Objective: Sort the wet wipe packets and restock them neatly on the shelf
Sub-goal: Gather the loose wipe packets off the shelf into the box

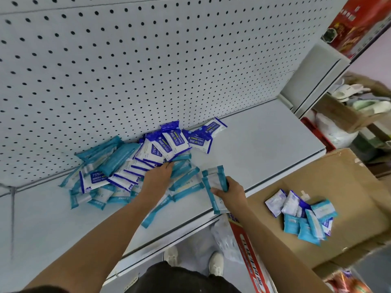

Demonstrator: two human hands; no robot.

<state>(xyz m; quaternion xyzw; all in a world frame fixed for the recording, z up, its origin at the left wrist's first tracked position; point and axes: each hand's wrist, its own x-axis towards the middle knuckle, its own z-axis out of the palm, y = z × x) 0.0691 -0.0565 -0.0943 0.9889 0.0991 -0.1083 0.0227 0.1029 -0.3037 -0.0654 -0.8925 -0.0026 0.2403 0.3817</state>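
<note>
A loose heap of wet wipe packets lies on the white shelf [264, 142] against the pegboard: dark blue and white packets [175, 142] at the back, teal and white packets [114, 157] at the left and front. My left hand [157, 176] reaches into the heap, its fingertips on the packets at the middle. My right hand [229, 192] grips a small stack of teal packets [214, 187] just above the shelf's front part. Several more packets of both colours [304, 214] lie on a cardboard box to the right.
The cardboard box [349, 187] stands right of the shelf's front edge, with a red and white carton [249, 250] beside it. The pegboard wall [127, 70] closes the back. Further boxes and bags crowd the far right. My shoes show on the floor below.
</note>
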